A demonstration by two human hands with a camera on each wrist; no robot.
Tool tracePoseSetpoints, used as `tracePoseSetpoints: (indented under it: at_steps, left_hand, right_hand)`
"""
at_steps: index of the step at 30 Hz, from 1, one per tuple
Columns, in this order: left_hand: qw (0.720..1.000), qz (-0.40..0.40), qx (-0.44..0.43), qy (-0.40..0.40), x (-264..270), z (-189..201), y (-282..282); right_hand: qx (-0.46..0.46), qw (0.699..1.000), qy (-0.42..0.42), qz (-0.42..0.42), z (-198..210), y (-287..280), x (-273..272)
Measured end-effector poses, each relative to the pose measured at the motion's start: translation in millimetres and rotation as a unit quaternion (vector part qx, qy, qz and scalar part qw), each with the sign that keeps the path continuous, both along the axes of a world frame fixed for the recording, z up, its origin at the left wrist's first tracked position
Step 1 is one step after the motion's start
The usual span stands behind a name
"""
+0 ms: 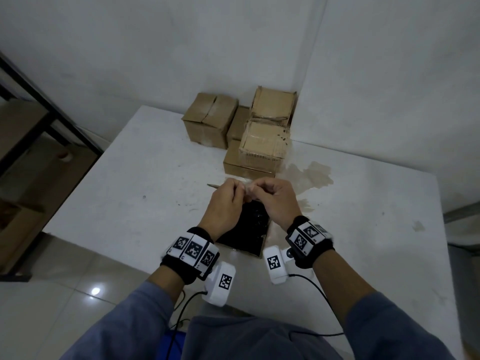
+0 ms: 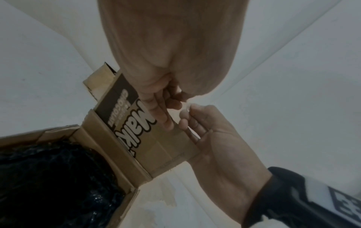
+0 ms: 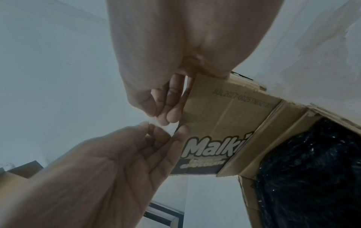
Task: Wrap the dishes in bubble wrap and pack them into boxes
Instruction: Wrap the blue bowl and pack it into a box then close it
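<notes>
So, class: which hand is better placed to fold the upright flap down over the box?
Right hand, probably: fingers hook behind the flap's edge; the left hand only touches its printed face.

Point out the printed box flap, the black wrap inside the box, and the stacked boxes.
Printed flap [image 3: 224,123], right wrist view: flap's middle.
Black wrap [image 2: 48,177], left wrist view: crinkled top.
Stacked boxes [image 1: 265,141], head view: upper box's lid.

Open cardboard box [image 1: 259,249] at the desk's [image 1: 130,178] near edge, middle, filled with a bundle in black bubble wrap [image 1: 249,227], glossy and crinkled. Far flap [image 3: 224,123] raised upright, printed brown with white "Malk…" lettering and a date code. Closed plain boxes [image 1: 262,141] stacked at the far edge by the wall corner.
</notes>
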State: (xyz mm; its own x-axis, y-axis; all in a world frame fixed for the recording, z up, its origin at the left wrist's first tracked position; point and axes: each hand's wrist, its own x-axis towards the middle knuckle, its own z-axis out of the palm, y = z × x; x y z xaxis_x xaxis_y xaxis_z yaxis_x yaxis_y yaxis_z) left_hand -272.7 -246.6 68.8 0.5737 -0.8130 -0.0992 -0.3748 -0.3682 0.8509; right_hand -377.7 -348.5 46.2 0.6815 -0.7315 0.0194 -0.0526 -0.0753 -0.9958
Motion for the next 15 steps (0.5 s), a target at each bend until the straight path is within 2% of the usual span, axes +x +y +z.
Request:
tracePoseSetpoints:
  at_steps: [6, 15]
  left_hand:
    - [0.999, -0.006, -0.012, 0.032, 6, -9, 1]
    - [0.988, -0.058, -0.026, 0.144, 18, -4, 2]
  right_hand:
    - [0.022, 1.000, -0.004, 0.000, -4, -4, 2]
    - [0.027, 1.000, 0.002, -0.004, 0, -4, 3]
